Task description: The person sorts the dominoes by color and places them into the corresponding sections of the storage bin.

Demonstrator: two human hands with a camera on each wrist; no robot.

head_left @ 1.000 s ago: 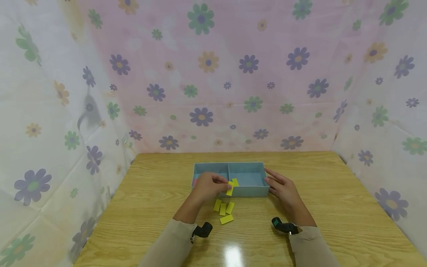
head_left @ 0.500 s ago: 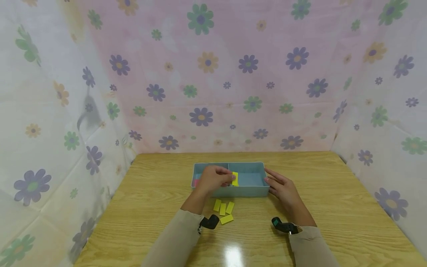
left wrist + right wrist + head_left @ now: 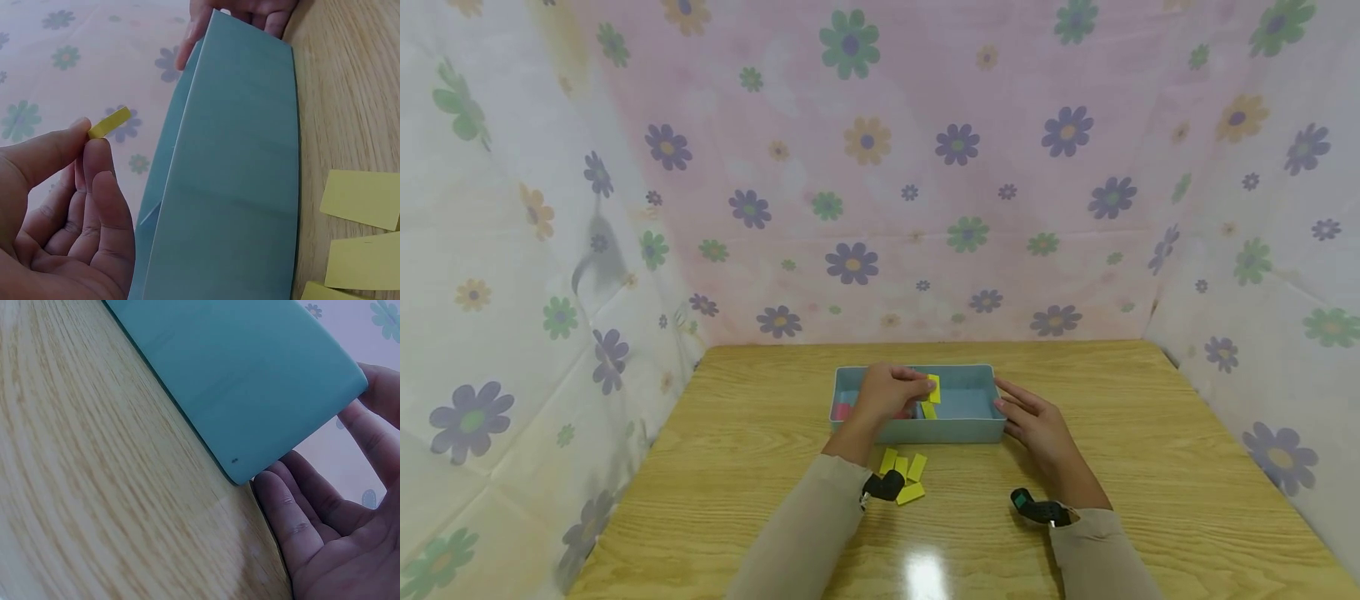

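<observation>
Between thumb and fingertips, my left hand pinches a small flat yellow block above the right compartment of a blue two-part box. In the left wrist view the block is edge-on, in the air beside the box wall. A second yellow block is inside the box near the divider. My right hand rests with extended fingers against the box's right end, as the right wrist view shows at the end wall. Part of the left compartment is hidden behind my left hand.
Several yellow blocks lie on the wooden table in front of the box, partly under my left wrist camera. Pink pieces show in the left compartment. Flowered cloth hangs at the back and both sides.
My left hand has carried the yellow block up and to the right, from the box's front rim to over the right compartment. The right hand stays in place.
</observation>
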